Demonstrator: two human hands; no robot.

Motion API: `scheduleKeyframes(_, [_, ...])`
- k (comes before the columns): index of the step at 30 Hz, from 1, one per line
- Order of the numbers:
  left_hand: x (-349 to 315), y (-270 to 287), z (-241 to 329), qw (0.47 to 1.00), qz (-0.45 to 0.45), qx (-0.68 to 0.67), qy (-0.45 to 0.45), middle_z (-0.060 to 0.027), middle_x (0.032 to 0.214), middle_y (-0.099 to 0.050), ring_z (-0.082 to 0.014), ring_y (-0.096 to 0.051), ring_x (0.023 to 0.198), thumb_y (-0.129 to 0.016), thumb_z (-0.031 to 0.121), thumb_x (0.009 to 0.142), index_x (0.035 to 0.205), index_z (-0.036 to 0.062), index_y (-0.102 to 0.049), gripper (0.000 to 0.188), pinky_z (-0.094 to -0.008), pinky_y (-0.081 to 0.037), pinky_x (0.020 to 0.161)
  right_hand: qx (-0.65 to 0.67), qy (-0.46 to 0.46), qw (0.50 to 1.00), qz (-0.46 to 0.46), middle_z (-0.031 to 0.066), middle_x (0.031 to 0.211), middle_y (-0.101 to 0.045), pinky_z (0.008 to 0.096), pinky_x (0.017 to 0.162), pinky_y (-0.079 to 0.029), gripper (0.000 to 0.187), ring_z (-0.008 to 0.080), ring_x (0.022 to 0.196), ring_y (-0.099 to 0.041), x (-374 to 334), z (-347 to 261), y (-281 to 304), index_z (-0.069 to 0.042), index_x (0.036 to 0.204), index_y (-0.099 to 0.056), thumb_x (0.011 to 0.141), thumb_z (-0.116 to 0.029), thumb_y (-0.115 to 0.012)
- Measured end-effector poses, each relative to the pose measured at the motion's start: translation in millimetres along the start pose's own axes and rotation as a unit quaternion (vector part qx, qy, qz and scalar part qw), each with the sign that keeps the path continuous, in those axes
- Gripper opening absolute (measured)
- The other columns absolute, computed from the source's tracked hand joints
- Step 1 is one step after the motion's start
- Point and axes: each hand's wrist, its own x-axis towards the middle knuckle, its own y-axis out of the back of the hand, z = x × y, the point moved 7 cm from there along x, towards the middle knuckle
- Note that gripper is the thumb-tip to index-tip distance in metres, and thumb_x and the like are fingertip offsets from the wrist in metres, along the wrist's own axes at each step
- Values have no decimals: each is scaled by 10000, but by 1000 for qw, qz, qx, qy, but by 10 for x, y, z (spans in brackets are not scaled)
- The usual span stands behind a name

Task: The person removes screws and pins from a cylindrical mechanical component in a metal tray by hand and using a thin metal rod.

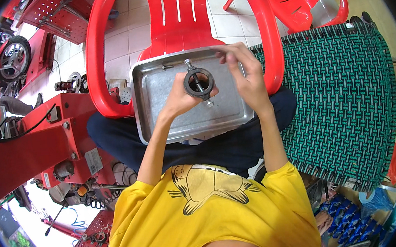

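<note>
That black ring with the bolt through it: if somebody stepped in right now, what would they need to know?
Left hand: grips the black ring by its lower left side, over the metal tray.
Right hand: raised beside the ring, fingertips curled above its upper right; contact cannot be told.
Bolt: runs through the ring, its ends sticking out above and below.
Tray: on the person's lap, against the red chair; one small part lies near its top left corner.
Done: bolt is in the ring.
Left: ring not yet set down.

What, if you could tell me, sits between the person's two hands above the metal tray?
In the head view, a dark ring-shaped part with a bolt through it sits between the left hand and right hand, over the metal tray.
</note>
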Motion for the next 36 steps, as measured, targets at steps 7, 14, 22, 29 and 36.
scheduleKeyframes(7, [43, 53, -84, 984, -115, -129, 47, -39, 704, -711, -138, -677, 695, -878, 101, 655, 745, 34, -697, 213, -296, -533, 646, 5, 75, 994, -79, 119, 1006, -690, 381, 826, -528, 160, 270, 933, -684, 125, -101, -343, -30, 1101, -733, 979, -70, -636])
scheduleKeyframes(14, [0, 114, 46, 984, -132, -105, -64, -44, 827, -735, -150, -686, 765, -921, 124, 578, 886, 48, -729, 371, -302, -548, 708, -7, 50, 998, -37, 120, 956, -685, 365, 754, -517, 180, 265, 849, -667, -82, -150, -254, -33, 1067, -730, 899, 19, -699])
scheduleKeyframes(22, [-403, 67, 103, 990, 133, -47, 3, -23, 871, -706, -103, -662, 807, -980, 171, 667, 948, 54, -653, 447, -293, -555, 747, -9, 42, 999, 0, 114, 918, -668, 394, 767, -490, 169, 294, 801, -641, -400, -205, -190, -24, 991, -655, 862, -31, -765])
scheduleKeyframes(29, [-396, 61, 164, 979, 166, 70, -96, -10, 661, -597, -98, -524, 613, -971, 247, 695, 786, 48, -633, 402, -285, -482, 598, -181, 141, 972, -50, 98, 867, -635, 405, 751, -466, 161, 315, 772, -622, -387, -424, -154, -46, 948, -626, 861, -105, -748])
scheduleKeyframes(36, [-228, 5, 322, 954, 187, 112, -205, -72, 696, -684, -229, -679, 631, -958, 276, 664, 822, 70, -650, 403, -343, -528, 604, -187, 118, 974, -54, 93, 825, -613, 409, 725, -460, 141, 323, 752, -614, -360, -346, -22, -53, 932, -629, 853, -109, -731])
